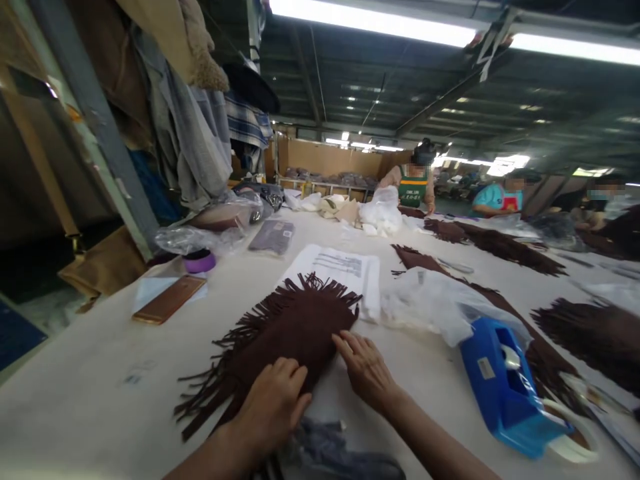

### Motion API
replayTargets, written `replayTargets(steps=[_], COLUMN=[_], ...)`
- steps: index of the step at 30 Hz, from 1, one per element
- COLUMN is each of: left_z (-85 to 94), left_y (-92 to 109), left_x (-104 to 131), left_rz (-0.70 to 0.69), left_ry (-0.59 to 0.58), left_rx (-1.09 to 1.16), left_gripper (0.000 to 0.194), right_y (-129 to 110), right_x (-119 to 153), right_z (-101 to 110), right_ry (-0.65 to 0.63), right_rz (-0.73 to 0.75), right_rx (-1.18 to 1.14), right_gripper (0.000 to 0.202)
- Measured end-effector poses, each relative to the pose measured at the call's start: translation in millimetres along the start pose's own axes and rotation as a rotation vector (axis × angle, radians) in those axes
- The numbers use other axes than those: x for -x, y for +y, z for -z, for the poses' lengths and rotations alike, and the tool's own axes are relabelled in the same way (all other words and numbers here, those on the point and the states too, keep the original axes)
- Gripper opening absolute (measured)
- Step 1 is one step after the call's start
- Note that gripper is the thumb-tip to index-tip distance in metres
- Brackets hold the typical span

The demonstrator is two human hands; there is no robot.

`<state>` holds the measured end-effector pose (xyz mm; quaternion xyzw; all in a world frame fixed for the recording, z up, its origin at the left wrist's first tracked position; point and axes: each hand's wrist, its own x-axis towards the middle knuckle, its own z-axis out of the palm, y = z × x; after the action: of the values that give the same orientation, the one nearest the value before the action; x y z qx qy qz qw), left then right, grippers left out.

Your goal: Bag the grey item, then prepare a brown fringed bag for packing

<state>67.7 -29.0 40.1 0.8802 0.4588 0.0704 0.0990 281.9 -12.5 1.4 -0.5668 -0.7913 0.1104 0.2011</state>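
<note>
**stitchfan:** Brown suede-looking stuff, fringed all round: that's the fringed piece (290, 327) lying on the white tabletop (90, 387), right in front of the person. Its long axis runs diagonally, from near-left up to far-right, ending by the printed sheet (345, 270).

**loomer22:** And the hands?

**stitchfan:** Both flat on it, palms down, nothing pinched. The left hand (273, 403) rests on the near part with fingers loosely together; the right hand (365, 370) sits at the piece's right edge, fingers spread and pointing up-left. So the piece stretches away ahead and leftward of both hands, and the left one covers more of it.

**loomer22:** Anything close by?

**stitchfan:** A blue tape dispenser (505, 383) just right of the right hand, a crumpled plastic bag (430, 303) beyond it, and a phone (169, 299) well off to the left.
</note>
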Motion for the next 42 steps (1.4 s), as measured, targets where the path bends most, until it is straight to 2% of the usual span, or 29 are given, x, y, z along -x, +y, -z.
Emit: replayTargets(steps=[4,7,9,11,15,17,21,25,28,31,33,37,42], left_z=[7.5,20.3,26.1,28.9,39.0,52.2,87.6,113.1,121.1,120.5,117.1,118.7,152.0], left_y=[-14,-27,-26,-18,0,-2,-34,-70,-78,-71,-64,-57,-55], left_x=[-6,0,5,6,-1,-4,1,12,14,10,6,-3,-9], left_rz=[0.094,0.17,0.186,0.183,0.251,0.285,0.323,0.313,0.248,0.222,0.234,0.215,0.19], left_ry=[0.087,0.187,0.232,0.249,0.174,0.109,0.012,0.004,0.041,0.094,0.099,0.034,-0.112], left_rx=[0.104,0.155,0.137,0.08,-0.123,-0.205,-0.201,-0.058,0.053,0.136,0.136,0.193,0.23], left_gripper=[0.023,0.023,0.023,0.027,0.064,0.059,0.032,0.027,0.03,0.033,0.023,0.011,0.008], right_y=[13,7,-4,-18,-54,-73,-103,-117,-119,-118,-117,-107,-75], right_x=[-33,-51,-59,-67,-83,-92,-106,-111,-109,-105,-101,-89,-65], right_z=[-11,-13,-4,11,50,70,106,139,155,160,160,159,151], right_ry=[-0.094,-0.131,-0.139,-0.135,-0.127,-0.13,-0.131,-0.143,-0.162,-0.209,-0.253,-0.356,-0.456], right_rz=[0.169,0.233,0.262,0.282,0.334,0.366,0.402,0.365,0.302,0.249,0.225,0.193,0.133], right_rx=[0.172,0.278,0.346,0.414,0.534,0.582,0.653,0.699,0.712,0.696,0.668,0.59,0.467], right_gripper=[0.052,0.042,0.033,0.028,0.023,0.022,0.022,0.021,0.022,0.021,0.019,0.018,0.036])
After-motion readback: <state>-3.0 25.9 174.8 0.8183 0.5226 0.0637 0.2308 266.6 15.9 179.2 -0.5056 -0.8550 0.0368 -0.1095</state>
